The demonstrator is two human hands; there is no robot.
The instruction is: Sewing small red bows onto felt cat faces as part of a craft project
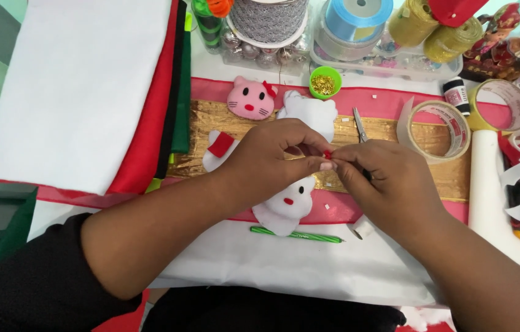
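A white-covered craft table point(309, 270) carried a green pen point(297, 234) near its front edge. Above a white felt cat point(284, 206), the left hand point(272, 154) and right hand point(383, 184) pinched a small red piece point(327, 155) between fingertips. Farther back lay a pink cat face point(250, 98) and ribbon spools point(358, 18).

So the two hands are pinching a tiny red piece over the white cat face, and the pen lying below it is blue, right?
Nearly. The pen is green, not blue; the head view shows it. The left hand and right hand do pinch a tiny red piece over the white cat face.
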